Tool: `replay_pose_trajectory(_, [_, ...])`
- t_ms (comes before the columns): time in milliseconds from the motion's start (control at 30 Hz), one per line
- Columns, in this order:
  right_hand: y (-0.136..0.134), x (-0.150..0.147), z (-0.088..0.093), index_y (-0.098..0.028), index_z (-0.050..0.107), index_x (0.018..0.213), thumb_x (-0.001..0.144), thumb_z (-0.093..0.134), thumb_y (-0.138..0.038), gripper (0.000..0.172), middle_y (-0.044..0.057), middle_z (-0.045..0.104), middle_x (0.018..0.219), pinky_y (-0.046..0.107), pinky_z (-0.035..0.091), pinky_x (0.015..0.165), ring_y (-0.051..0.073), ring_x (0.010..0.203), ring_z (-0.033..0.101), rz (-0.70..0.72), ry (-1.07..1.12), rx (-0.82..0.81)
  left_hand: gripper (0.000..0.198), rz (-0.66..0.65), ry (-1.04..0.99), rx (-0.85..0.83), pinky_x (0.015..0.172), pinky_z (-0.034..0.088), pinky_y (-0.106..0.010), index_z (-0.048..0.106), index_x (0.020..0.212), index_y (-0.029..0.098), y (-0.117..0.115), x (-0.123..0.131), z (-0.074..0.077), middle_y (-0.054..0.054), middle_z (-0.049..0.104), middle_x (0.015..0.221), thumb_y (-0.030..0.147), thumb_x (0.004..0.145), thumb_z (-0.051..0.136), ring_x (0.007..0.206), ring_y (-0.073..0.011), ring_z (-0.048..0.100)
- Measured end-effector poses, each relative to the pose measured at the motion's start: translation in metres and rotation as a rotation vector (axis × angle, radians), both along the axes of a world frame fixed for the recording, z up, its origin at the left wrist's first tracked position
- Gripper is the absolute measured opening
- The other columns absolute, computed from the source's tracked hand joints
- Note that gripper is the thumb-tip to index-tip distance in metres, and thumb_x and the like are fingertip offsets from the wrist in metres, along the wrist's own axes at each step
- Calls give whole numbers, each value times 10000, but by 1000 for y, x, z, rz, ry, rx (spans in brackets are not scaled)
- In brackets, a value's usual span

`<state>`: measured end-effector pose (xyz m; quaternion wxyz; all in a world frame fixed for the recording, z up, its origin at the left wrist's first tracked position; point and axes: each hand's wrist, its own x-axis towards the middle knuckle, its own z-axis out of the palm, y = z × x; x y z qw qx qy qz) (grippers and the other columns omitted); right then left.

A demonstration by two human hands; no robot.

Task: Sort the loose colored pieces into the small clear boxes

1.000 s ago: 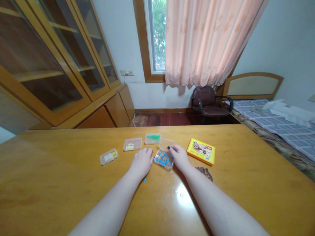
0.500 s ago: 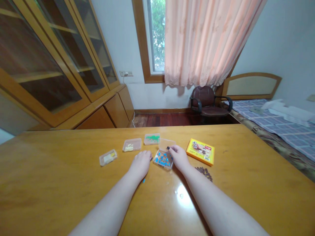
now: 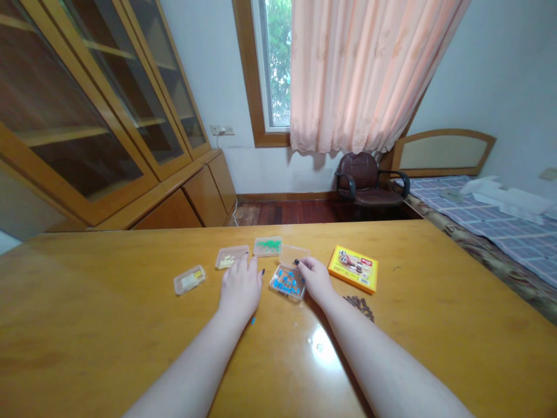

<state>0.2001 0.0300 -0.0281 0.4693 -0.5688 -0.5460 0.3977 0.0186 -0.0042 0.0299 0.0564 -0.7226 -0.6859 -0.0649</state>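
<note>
My right hand [image 3: 317,280] grips the right side of a small clear plastic box [image 3: 286,296], its thumb near the raised lid [image 3: 293,253]. Several small blue pieces [image 3: 285,287] lie inside that box. To the left, my left hand [image 3: 239,288] hovers over or rests on the table, which I cannot tell, with its fingers stretched and apart. Its fingertips partly cover a clear box [image 3: 221,256] holding pale yellow pieces. By the left wrist lies one loose blue piece [image 3: 253,320].
Behind stands a clear box [image 3: 256,251] of green pieces. Farther left is another box [image 3: 179,287] with white and yellow contents. A yellow-orange package [image 3: 354,269] lies on the right, above a pile of brown pieces [image 3: 360,306]. The wooden table [image 3: 108,325] carries everything.
My left hand has shifted left, away from the blue pieces' box, and its fingers have spread toward the pale yellow pieces. The right hand stays at the box.
</note>
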Motion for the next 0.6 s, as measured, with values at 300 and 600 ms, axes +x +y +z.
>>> replay_pose_trajectory(300, [0, 0, 0, -153, 624, 736, 755, 486, -378, 264, 15, 610, 668, 257, 395, 606, 156, 640, 538, 8, 7, -4, 830, 58, 148, -485, 1011, 207, -567, 221, 1386, 53, -32, 35, -25, -247, 138, 1442, 584, 776, 408, 1322, -389, 155])
replay_pose_trajectory(600, [-1, -1, 2, -159, 617, 724, 747, 484, -343, 229, 16, 610, 665, 256, 397, 610, 159, 642, 539, -6, -5, -10, 836, 34, 101, -322, 1060, 163, -505, 180, 1389, 22, -5, 14, -43, -230, 116, 1450, 586, 799, 355, 1338, -347, 132])
